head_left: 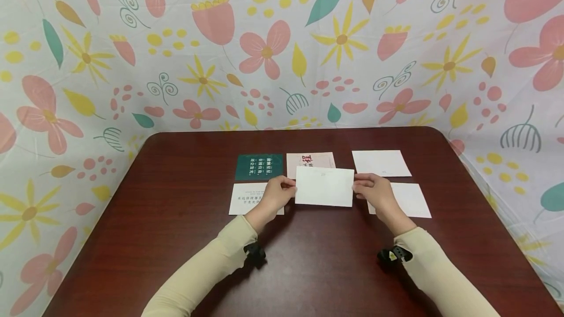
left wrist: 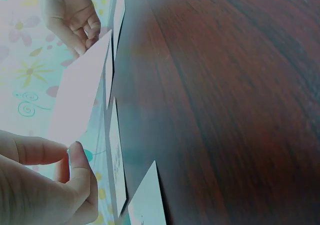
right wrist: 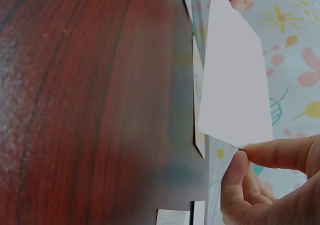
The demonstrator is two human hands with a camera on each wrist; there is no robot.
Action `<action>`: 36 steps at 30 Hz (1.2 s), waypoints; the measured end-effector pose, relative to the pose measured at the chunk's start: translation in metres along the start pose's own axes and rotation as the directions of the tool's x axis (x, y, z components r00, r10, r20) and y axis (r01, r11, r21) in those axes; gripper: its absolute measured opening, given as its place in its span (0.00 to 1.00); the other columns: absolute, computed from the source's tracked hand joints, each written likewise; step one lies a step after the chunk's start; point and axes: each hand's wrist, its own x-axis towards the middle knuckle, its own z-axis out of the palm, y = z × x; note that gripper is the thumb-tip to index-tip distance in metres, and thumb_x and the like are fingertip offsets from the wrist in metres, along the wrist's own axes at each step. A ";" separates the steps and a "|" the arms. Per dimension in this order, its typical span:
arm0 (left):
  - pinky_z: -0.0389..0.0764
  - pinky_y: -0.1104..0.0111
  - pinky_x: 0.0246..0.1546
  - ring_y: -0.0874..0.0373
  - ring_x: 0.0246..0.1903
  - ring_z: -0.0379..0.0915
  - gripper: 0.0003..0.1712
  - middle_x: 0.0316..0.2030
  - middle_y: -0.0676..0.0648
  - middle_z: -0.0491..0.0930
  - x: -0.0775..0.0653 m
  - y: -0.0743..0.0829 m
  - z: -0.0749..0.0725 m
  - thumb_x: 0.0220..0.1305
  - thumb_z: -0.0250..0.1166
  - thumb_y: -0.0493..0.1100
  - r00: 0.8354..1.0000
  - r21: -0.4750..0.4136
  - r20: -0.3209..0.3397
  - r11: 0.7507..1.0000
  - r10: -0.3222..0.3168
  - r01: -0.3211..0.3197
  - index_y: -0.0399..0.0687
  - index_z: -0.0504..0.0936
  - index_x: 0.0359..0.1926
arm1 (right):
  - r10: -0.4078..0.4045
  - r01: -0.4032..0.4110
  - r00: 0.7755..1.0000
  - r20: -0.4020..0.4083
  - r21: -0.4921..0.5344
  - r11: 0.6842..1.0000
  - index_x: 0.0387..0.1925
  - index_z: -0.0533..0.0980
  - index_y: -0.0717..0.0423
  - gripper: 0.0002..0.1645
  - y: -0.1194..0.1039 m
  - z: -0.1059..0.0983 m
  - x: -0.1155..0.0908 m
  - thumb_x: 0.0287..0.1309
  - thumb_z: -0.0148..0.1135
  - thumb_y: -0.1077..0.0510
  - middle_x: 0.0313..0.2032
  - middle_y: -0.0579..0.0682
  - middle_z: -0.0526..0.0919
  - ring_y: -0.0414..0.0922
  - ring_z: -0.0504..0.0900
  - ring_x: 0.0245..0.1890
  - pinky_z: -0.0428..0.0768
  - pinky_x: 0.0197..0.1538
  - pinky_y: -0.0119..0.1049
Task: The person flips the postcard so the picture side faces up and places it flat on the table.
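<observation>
A white card (head_left: 324,187) with a small faint mark near its top edge is held up above the table between both hands. My left hand (head_left: 275,198) pinches its left edge between thumb and finger. At the right edge, my right hand (head_left: 380,196) pinches it the same way. In the left wrist view the white card (left wrist: 82,90) stands tilted, clear of the tabletop. The right wrist view shows the card (right wrist: 235,75) with thumb and finger at its near edge. Behind it lies a pale pink card (head_left: 310,160) with red characters, partly covered.
On the brown table (head_left: 326,263) lie a green card (head_left: 259,167) with white characters and a white card with black characters (head_left: 246,199) at left. To the right are two white cards, one farther back (head_left: 381,163) and one nearer (head_left: 411,200). A flowered cloth (head_left: 282,92) hangs behind.
</observation>
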 end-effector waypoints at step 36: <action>0.78 0.68 0.32 0.56 0.30 0.76 0.07 0.31 0.45 0.82 -0.004 -0.014 -0.011 0.56 0.67 0.34 0.977 0.311 0.011 0.928 0.213 -0.206 0.36 0.82 0.36 | -0.082 0.085 0.996 0.031 -0.143 0.986 0.54 0.75 0.70 0.23 0.005 0.013 0.004 0.55 0.64 0.67 0.42 0.63 0.80 0.43 0.81 0.36 0.77 0.36 0.27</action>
